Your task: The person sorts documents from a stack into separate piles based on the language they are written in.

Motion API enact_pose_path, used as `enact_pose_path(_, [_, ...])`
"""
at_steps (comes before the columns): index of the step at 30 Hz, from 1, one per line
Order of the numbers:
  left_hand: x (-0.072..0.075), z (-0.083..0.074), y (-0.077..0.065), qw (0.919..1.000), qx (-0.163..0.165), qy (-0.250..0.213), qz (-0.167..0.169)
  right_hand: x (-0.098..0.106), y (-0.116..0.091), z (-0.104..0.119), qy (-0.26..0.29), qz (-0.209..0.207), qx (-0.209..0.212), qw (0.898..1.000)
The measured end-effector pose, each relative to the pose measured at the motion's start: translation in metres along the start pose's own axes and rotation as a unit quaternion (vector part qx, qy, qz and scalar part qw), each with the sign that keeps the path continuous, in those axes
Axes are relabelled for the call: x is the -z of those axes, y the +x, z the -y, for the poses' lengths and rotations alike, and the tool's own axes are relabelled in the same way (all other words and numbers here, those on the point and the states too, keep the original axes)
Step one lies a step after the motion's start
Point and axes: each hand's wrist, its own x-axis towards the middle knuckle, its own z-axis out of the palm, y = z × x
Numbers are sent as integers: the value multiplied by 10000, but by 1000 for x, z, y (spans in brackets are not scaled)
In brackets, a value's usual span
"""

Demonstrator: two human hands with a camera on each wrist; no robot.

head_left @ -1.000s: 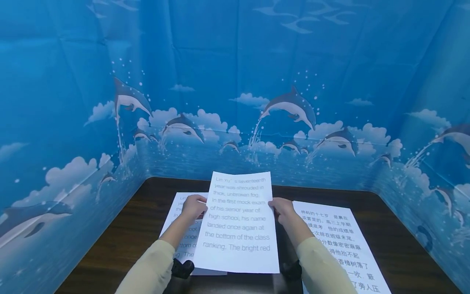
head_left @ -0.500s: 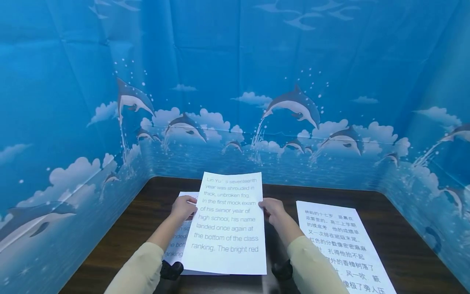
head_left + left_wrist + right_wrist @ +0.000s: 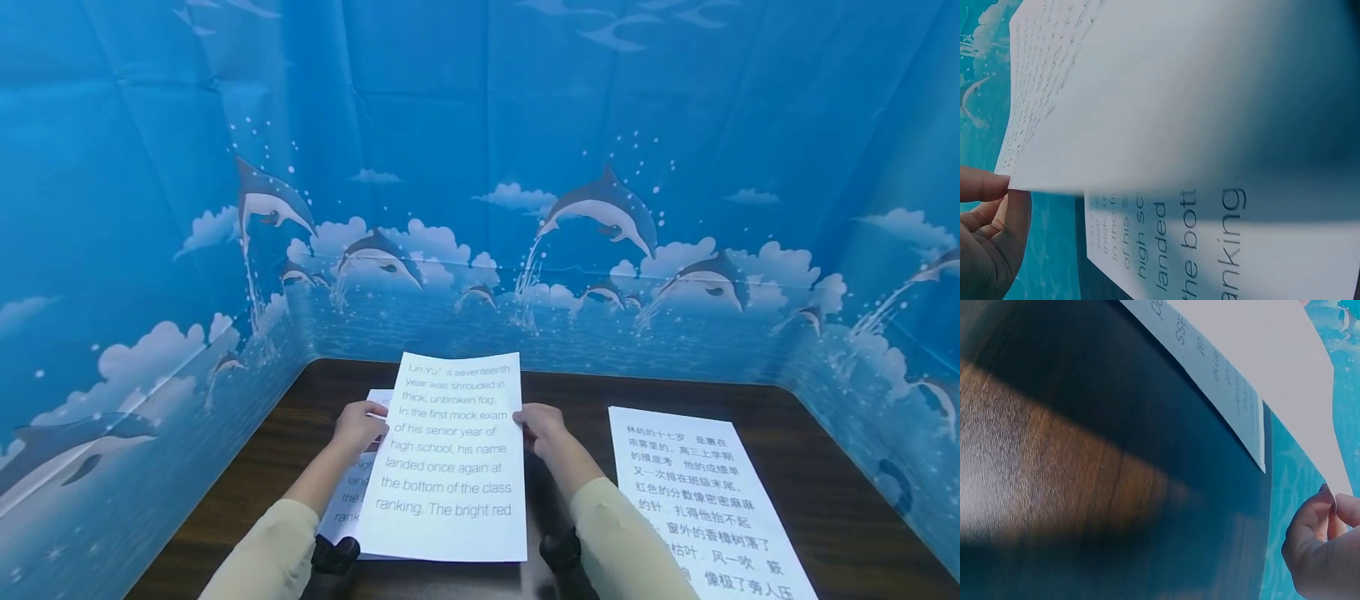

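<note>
Between both hands a white sheet of paper [image 3: 450, 450] with printed English text is held up over the table. My left hand [image 3: 358, 429] pinches its left edge; in the left wrist view thumb and finger [image 3: 1017, 212] meet at that edge. My right hand [image 3: 546, 429] pinches the right edge, and the right wrist view shows the fingertips [image 3: 1316, 509] closed on the paper. Beneath and to the left lies a printed English stack [image 3: 347, 492], partly covered by the raised sheet. The raised sheet bends slightly.
Papers with printed Chinese text [image 3: 697, 500] lie on the right of the dark wooden table [image 3: 570, 392]. A blue curtain with dolphins [image 3: 480, 167] encloses the table at the back and sides. Black wrist bands [image 3: 335, 554] show below the sleeves.
Both hands have carried the raised sheet leftward, so it covers more of the English stack. More of the Chinese papers shows now that the right arm has moved off them.
</note>
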Motion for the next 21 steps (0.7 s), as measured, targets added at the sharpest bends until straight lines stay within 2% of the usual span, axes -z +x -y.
enact_pose_path(12, [12, 13, 0, 9999, -93, 76, -47, -15, -3, -6, 27, 39, -73, 10000])
enact_pose_path(17, [15, 19, -3, 9998, 12, 87, -155, -21, -5, -10, 60, 28, -99, 9999])
enact_pose_path(21, [20, 19, -10, 9998, 95, 62, -154, -24, -5, -12, 30, 76, -90, 9999])
